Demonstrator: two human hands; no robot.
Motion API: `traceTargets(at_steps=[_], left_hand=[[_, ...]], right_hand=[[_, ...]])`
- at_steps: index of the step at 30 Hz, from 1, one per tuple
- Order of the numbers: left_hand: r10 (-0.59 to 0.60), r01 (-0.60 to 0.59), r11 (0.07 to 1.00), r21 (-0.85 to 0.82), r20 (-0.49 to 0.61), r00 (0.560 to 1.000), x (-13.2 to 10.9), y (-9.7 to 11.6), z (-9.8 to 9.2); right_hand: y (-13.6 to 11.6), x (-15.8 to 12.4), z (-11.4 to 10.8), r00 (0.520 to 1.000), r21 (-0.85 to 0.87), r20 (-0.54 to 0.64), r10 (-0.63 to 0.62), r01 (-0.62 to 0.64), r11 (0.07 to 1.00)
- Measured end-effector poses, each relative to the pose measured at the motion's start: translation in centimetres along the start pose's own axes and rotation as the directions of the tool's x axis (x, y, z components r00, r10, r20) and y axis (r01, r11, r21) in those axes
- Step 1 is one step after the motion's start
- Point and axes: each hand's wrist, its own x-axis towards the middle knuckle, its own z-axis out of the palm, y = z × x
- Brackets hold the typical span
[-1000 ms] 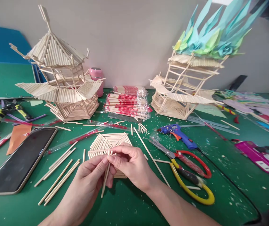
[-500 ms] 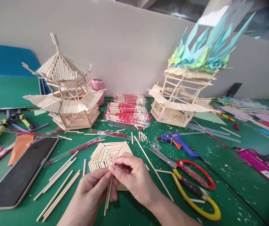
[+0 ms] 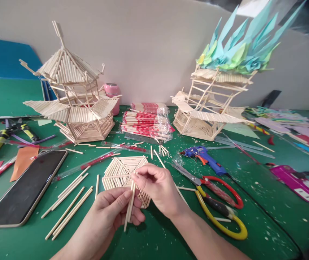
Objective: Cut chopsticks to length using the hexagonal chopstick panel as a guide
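Observation:
Two thin wooden sticks (image 3: 130,206) are pinched side by side in my left hand (image 3: 113,209), tilted with their lower ends pointing toward me. My right hand (image 3: 157,187) has thumb and forefinger closed on the upper ends of the same sticks. Just beyond and partly under my hands lies a flat hexagonal panel of wooden sticks (image 3: 116,175), its near right part hidden by my fingers. Several loose sticks (image 3: 69,213) rest on the green table to the left of my left hand.
Scissors (image 3: 211,195) and a blue glue gun (image 3: 205,159) lie to the right. A phone (image 3: 24,187) is at left. Two stick pavilions stand behind, one with a pointed roof (image 3: 68,68), one topped with blue paper (image 3: 233,54). Bagged sticks (image 3: 146,124) lie between them.
My right hand has moved slightly up and right along the sticks, and the hands are further apart. More of the sticks' length now shows between them. The view has shifted slightly.

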Motion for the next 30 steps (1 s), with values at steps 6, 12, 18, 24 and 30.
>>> traceTargets(at_steps=[6, 12, 18, 24, 30], left_hand=[[-0.047, 0.050, 0.997, -0.063, 0.056, 0.997, -0.1, -0.4, -0.1], [-0.056, 0.058, 0.998, -0.026, 0.049, 0.997, -0.1, -0.6, 0.1], [-0.021, 0.022, 0.995, 0.100, -0.013, 1.000, 0.1, -0.5, 0.2], [0.225, -0.185, 0.871, 0.455, -0.034, 0.974, 0.0, 0.3, 0.0], [0.273, -0.219, 0.926, 0.307, -0.145, 0.951, -0.1, 0.6, -0.2]], right_hand=[[-0.1, 0.6, -1.1, 0.997, 0.046, -0.079, -0.016, 0.020, 0.999], [0.3, 0.8, -1.5, 0.991, 0.057, -0.132, -0.016, 0.023, 0.998], [0.3, 0.9, -1.4, 0.990, 0.087, -0.135, -0.032, 0.045, 0.995], [-0.4, 0.4, -1.2, 0.997, 0.233, 0.053, -0.060, 0.046, 0.971], [-1.9, -0.9, -1.6, 0.933, -0.149, -0.108, -0.343, 0.325, 0.934]])
